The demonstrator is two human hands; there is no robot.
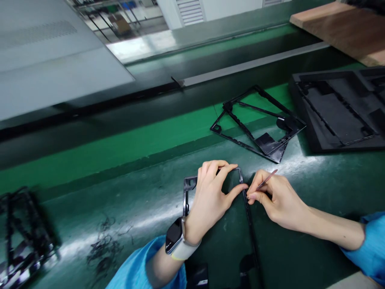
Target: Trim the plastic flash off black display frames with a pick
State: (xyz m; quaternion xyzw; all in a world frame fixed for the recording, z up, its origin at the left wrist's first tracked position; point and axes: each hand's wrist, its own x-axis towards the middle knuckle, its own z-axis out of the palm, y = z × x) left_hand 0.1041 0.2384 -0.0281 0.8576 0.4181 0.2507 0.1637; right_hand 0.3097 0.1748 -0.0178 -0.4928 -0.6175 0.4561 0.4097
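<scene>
A thin black plastic frame (249, 218) lies on the green work surface in front of me. My left hand (212, 192) grips its far right corner, thumb on the right side and forefinger on the far edge. The hand and wrist hide part of the frame. In a pinch, my right hand (275, 196) holds a slim reddish-brown tool (267, 179), slanted up to the right. Those fingertips meet the outside of the frame's right side, near my left thumb. The tool's working end is hidden by the fingers.
Two similar frames (249, 134) lie overlapped beyond my hands. At right a black foam tray (306, 138) holds another, below a wooden board (337, 28). Dark thin shavings (105, 245) are scattered left of my wrist, near a blurred stack of frames (25, 237). A grey panel (60, 56) stands far left.
</scene>
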